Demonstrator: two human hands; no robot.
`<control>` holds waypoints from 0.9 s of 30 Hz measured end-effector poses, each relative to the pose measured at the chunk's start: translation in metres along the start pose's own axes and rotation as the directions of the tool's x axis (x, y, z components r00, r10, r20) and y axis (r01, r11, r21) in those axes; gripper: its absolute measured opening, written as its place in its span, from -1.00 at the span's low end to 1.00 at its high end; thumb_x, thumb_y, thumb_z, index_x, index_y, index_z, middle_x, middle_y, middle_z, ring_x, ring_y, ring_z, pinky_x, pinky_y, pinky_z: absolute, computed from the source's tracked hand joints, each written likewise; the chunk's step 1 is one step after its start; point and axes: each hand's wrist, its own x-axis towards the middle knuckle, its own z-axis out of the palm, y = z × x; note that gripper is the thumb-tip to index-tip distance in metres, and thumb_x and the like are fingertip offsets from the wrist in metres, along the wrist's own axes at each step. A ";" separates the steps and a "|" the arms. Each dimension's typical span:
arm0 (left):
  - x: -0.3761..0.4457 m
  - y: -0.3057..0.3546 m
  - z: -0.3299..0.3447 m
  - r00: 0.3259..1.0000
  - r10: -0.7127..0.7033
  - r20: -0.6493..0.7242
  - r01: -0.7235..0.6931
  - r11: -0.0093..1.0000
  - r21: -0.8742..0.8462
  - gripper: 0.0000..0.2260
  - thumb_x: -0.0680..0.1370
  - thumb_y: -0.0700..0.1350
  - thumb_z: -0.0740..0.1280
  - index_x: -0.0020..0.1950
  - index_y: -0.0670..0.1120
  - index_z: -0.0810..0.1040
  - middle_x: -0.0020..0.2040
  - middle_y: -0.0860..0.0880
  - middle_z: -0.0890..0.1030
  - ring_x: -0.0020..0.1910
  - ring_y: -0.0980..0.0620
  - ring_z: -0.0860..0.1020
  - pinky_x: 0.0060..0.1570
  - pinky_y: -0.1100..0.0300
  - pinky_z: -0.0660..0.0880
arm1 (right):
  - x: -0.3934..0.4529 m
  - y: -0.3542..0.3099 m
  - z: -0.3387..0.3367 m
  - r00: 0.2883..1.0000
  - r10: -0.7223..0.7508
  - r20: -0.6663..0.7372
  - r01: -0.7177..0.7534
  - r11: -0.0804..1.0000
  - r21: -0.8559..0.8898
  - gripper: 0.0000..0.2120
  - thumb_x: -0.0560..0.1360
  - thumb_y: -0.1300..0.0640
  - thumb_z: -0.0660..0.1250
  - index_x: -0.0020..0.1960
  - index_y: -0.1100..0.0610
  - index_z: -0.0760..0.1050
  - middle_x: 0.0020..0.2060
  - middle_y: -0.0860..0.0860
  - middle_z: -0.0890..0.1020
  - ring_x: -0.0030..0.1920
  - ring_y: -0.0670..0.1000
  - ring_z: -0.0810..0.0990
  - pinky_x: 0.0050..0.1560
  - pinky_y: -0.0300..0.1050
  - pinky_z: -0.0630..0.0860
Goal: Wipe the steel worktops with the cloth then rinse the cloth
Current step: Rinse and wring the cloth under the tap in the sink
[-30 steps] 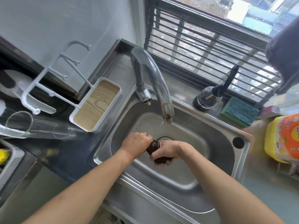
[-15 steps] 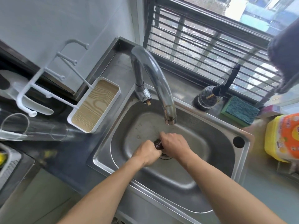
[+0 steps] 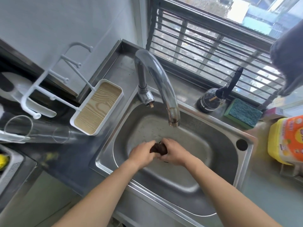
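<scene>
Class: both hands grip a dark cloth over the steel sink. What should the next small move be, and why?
Probably lift the bunched dark brown cloth under the curved chrome tap's spout. The left hand and right hand hold it low in the steel sink, nearer than the spout, and no water visibly runs.

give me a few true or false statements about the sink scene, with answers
1. Both hands grip the dark cloth over the sink basin. True: the left hand and the right hand close on it from either side.
2. The green sponge lies inside the basin. False: it sits on the ledge by the window, right of the tap.
3. The tap spout arches over the basin. True.
4. The cloth is spread flat. False: it is bunched into a small wad between the hands.
5. A yellow bottle stands left of the sink. False: it stands to the right.
</scene>
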 end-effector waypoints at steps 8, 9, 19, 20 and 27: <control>0.004 -0.009 -0.012 0.856 0.443 -0.265 -0.477 0.876 -0.076 -0.67 0.48 -0.20 0.37 0.20 0.08 0.56 0.08 0.04 0.51 0.08 -0.04 0.50 0.16 0.13 0.44 | -0.013 0.012 -0.036 0.872 -0.101 0.479 -0.432 0.304 0.849 -0.42 0.39 -0.15 0.58 0.24 0.19 0.57 0.00 0.14 0.63 0.01 0.10 0.61 0.14 0.13 0.53; 0.005 -0.005 -0.012 0.824 0.491 -0.283 -0.527 0.847 -0.064 -0.66 0.48 -0.23 0.37 0.21 0.07 0.56 0.09 0.03 0.51 0.09 -0.04 0.49 0.18 0.16 0.43 | -0.013 0.013 -0.036 0.846 -0.143 0.514 -0.472 0.250 0.846 -0.38 0.39 -0.09 0.60 0.31 0.21 0.53 0.02 0.15 0.62 0.03 0.11 0.61 0.15 0.20 0.57; -0.009 0.023 -0.002 0.935 0.315 -0.162 -0.180 0.817 0.548 -0.79 0.59 -0.18 0.23 0.22 -0.02 0.45 0.11 -0.11 0.56 0.01 -0.20 0.60 -0.20 0.02 0.47 | -0.003 -0.015 -0.013 0.764 0.110 0.635 -0.466 0.775 0.427 -0.87 0.54 0.13 0.39 -0.14 0.17 0.58 -0.28 0.15 0.67 -0.49 -0.01 0.53 -0.41 -0.18 0.51; -0.010 0.028 -0.003 0.965 0.218 -0.148 -0.099 0.819 0.565 -0.78 0.59 -0.19 0.25 0.23 -0.03 0.44 0.10 -0.10 0.59 0.04 -0.20 0.62 -0.19 0.05 0.43 | 0.000 -0.018 -0.011 0.803 0.181 0.567 -0.407 0.862 0.302 -0.82 0.51 0.05 0.43 -0.21 0.12 0.55 -0.35 0.09 0.62 -0.49 0.02 0.51 -0.37 -0.14 0.51; -0.005 0.037 -0.005 0.995 -0.052 -0.091 0.085 0.911 0.403 -0.91 0.49 -0.13 0.31 -0.07 -0.08 0.59 -0.06 -0.12 0.69 -0.06 -0.23 0.66 -0.17 0.04 0.53 | -0.004 -0.028 -0.005 0.992 0.130 -0.007 -0.123 0.918 -0.378 -0.75 0.51 -0.04 0.29 -0.04 0.09 0.65 -0.01 0.12 0.71 0.03 0.24 0.68 -0.11 -0.05 0.47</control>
